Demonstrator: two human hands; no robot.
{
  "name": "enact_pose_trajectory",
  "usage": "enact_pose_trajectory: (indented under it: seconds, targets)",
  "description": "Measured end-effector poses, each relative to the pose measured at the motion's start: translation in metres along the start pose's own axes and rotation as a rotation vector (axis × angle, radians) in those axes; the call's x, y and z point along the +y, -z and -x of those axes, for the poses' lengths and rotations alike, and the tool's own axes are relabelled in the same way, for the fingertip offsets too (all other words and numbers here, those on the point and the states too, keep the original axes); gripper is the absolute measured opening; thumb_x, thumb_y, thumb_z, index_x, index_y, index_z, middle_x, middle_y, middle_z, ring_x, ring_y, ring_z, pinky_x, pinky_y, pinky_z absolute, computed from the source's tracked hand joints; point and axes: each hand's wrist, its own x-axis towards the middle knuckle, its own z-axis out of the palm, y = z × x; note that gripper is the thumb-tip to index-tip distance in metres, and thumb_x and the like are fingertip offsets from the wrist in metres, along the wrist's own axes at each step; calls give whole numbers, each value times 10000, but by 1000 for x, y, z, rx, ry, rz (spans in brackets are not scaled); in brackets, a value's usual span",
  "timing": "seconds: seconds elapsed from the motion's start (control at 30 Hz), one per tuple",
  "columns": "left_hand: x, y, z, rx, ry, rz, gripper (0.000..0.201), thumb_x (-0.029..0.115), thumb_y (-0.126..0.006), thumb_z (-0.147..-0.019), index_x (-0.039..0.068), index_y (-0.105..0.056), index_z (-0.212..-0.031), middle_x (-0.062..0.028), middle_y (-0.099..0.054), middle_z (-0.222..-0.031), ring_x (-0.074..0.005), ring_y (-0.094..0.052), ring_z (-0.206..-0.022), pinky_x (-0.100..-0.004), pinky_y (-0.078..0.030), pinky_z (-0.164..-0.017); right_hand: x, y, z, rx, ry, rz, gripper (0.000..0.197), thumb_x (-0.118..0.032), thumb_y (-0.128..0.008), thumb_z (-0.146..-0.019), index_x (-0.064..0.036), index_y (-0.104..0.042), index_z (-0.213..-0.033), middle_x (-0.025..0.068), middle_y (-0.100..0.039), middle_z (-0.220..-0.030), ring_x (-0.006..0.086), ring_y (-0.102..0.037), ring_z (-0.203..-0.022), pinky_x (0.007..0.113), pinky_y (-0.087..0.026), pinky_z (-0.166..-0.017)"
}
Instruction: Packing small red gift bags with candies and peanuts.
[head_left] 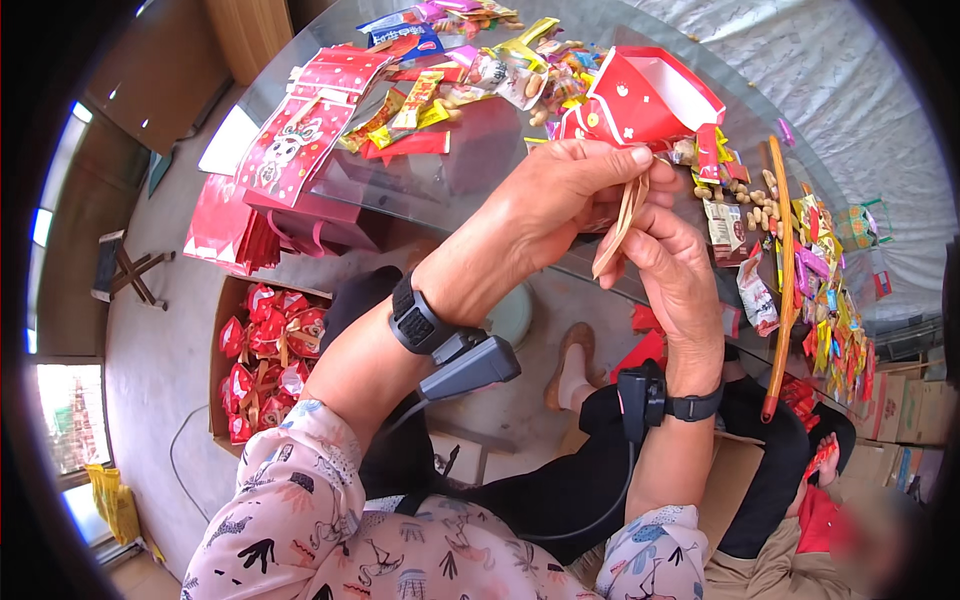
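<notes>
A folded tan ribbon (622, 228) is pinched between the fingers of both hands above the near edge of the glass table. My left hand (575, 180) grips its upper end with the thumb on top. Lower down, my right hand (668, 255) holds it between thumb and fingers. Just beyond the left hand, a red paper bag (640, 95) with a white inside rests on the table, its mouth open. The hands cover part of that bag's near side. Peanuts (765, 205) and small wrapped snacks (725, 228) lie to the right of my hands.
Flat red rabbit-print bags (300, 140) sit at the table's left end. Wrapped sweets (510, 75) spread along the far side. A long orange-brown stick (783, 290) lies at the right. A cardboard box (226, 330) of filled red bags stands on the floor; another person (800, 520) sits lower right.
</notes>
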Motion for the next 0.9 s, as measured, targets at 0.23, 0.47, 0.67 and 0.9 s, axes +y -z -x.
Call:
enact_pose_trajectory:
  seconds: [0.23,0.47,0.67,0.9]
  targets:
    - [1,2,-2,68,-44,83,312,257,-611,-961,-14,-665,-1107,-135,-702,-1071,-224,-684,-961,-373,-549,-837,1,-1,2,-78,-32,26,260,-258,-629,-940,0,-621,-913,105,-660,-815,167,-631,-738,301,-520,-654]
    - [2,6,-8,100,-53,118,302,233,-558,-990,-25,-666,-1104,-151,-694,-1107,-224,-684,-952,-361,-547,-877,2,-2,2,-138,-123,-3,212,-188,-605,-946,17,-641,-904,80,-652,-816,138,-617,-738,274,-505,-703]
    - [2,10,-10,97,-66,76,298,222,-557,-991,-33,-666,-1099,-163,-689,-1122,-215,-687,-969,-344,-546,-885,6,-4,1,-211,-174,-17,212,-190,-599,-959,10,-642,-902,66,-651,-815,123,-617,-737,261,-502,-706]
    - [4,16,-12,124,-128,47,284,207,-552,-991,-38,-665,-1081,-171,-685,-1126,-213,-694,-946,-348,-550,-880,10,1,-1,-152,-129,55,345,-311,-582,-972,31,-623,-957,121,-673,-837,161,-637,-741,289,-520,-687]
